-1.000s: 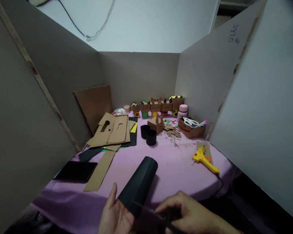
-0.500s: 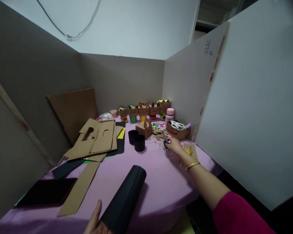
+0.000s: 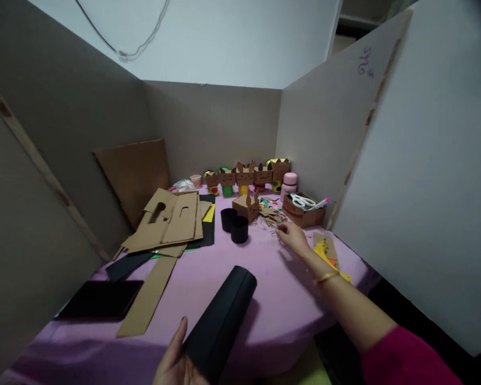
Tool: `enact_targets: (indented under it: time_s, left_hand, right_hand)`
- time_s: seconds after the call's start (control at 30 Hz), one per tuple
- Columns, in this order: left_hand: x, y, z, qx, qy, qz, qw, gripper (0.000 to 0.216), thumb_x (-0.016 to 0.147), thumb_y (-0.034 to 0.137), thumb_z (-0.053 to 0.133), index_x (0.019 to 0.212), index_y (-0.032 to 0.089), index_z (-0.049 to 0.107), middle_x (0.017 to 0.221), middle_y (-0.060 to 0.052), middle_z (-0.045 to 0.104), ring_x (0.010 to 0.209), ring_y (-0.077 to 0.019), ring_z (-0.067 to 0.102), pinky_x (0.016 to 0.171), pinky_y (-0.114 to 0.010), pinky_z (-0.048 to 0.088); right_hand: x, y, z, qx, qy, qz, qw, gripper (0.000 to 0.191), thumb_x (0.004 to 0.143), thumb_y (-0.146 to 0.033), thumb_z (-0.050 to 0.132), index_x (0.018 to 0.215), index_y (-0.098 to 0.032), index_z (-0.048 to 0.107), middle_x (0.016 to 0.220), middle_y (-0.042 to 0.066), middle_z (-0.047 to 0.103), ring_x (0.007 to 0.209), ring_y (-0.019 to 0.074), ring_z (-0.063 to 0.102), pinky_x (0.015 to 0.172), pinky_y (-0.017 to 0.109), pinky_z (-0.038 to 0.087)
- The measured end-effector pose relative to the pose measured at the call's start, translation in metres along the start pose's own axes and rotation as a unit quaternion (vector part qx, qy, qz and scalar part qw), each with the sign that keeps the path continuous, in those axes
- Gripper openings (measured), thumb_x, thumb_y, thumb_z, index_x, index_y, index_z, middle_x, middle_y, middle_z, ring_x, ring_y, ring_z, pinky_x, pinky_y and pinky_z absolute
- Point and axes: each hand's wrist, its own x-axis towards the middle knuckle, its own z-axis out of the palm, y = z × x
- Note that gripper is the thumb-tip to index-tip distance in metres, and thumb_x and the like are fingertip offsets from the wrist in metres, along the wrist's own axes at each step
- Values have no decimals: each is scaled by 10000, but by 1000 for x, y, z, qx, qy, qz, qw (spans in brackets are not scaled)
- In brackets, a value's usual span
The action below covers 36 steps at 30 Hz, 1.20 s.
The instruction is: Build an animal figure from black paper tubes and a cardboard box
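At the bottom of the view, my left hand [image 3: 180,355] supports a rolled black paper tube [image 3: 224,315], its thumb out to the side and its other fingers mostly hidden beneath. My right hand [image 3: 293,237] reaches to the small pile of brown cardboard scraps [image 3: 271,216]; its fingers are drawn together, and what lies between them is too small to make out. Left of that hand stand two short black paper rings [image 3: 239,231] and a cardboard box head with pointed ears [image 3: 244,207]. A yellow tool [image 3: 332,259], partly behind my right forearm, rests by a cardboard piece.
Cut cardboard sheets [image 3: 172,222], a long cardboard strip [image 3: 148,299] and a dark tablet-like slab [image 3: 100,300] lie at left. Several cardboard figures [image 3: 245,177] line the back, beside a pink bottle [image 3: 289,184]. A cardboard box [image 3: 304,214] holds white scissors [image 3: 302,201] and pens.
The black object at my right fingertips no longer shows there. My right hand stays near the scraps, and more of the yellow tool shows. The whole view has shifted slightly; my left hand keeps the tube.
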Motion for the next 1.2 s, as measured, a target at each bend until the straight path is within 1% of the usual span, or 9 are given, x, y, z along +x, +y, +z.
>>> enact_targets:
  time_s: [0.13, 0.2, 0.27, 0.37, 0.47, 0.67, 0.9, 1.03, 1.2]
  left_hand:
    - [-7, -5, 12, 28, 100, 26, 994, 400, 771, 186, 655, 1141, 47, 594, 908, -133, 752, 914, -280, 691, 865, -394, 524]
    - [-12, -9, 18, 62, 118, 36, 990, 367, 737, 209, 698, 1077, 89, 633, 918, -107, 753, 899, -263, 695, 853, -371, 524]
    - [-17, -14, 24, 114, 90, 43, 989, 410, 695, 268, 737, 1063, 111, 649, 940, -104, 749, 917, -274, 685, 845, -366, 517]
    - [-19, -21, 27, 219, 62, 106, 968, 508, 587, 300, 808, 1045, 126, 672, 940, -105, 748, 925, -303, 670, 839, -379, 499]
    - [-15, -25, 19, 262, 90, 175, 945, 470, 519, 264, 843, 951, 138, 705, 921, -100, 750, 912, -297, 663, 839, -360, 483]
    - [1, -20, 1, 242, 72, 183, 950, 408, 544, 249, 831, 915, 142, 698, 901, -93, 749, 886, -270, 666, 817, -325, 481]
    - [-3, -15, 10, 216, 51, 165, 961, 516, 594, 236, 802, 1082, 164, 650, 971, -94, 740, 971, -274, 650, 876, -341, 461]
    - [-5, -19, 11, 210, 74, 180, 958, 657, 591, 268, 804, 1201, 183, 576, 972, -80, 740, 973, -260, 647, 847, -301, 469]
    - [-5, -21, 11, 218, 107, 249, 938, 574, 555, 245, 828, 1090, 170, 637, 951, -48, 739, 982, -225, 628, 860, -237, 446]
  right_hand:
    - [-76, -18, 14, 147, -128, -64, 979, 472, 941, -472, 336, 947, -129, 660, 833, 58, 669, 823, 189, 614, 653, 290, 487]
    - [-110, -25, 21, 205, -176, -82, 959, 490, 871, -559, 431, 830, -139, 681, 749, 27, 655, 762, 173, 595, 667, 275, 462]
    - [-133, -30, 26, 253, -217, -83, 939, 482, 805, -589, 519, 742, -140, 682, 666, 5, 635, 699, 166, 583, 669, 280, 457]
    - [-148, -33, 30, 314, -233, -68, 918, 439, 772, -563, 587, 758, -137, 689, 659, -3, 642, 665, 160, 573, 674, 285, 450]
    - [-152, -31, 30, 350, -228, -56, 907, 413, 786, -535, 590, 791, -138, 702, 687, 6, 664, 677, 161, 574, 693, 283, 440]
    - [-163, -27, 21, 410, -259, -61, 872, 324, 838, -454, 569, 941, -184, 718, 783, 25, 705, 795, 185, 612, 819, 311, 436]
    - [-171, -25, 11, 354, -242, -106, 897, 301, 820, -364, 616, 1065, -205, 687, 938, 46, 715, 897, 219, 609, 866, 351, 431]
    - [-177, -30, 9, 277, -177, -117, 937, 338, 849, -362, 566, 1145, -219, 646, 1072, 78, 698, 945, 239, 603, 880, 380, 435]
    - [-186, -37, 13, 202, -97, -148, 963, 375, 902, -359, 466, 1218, -198, 587, 1204, 114, 626, 1114, 254, 536, 974, 376, 372]
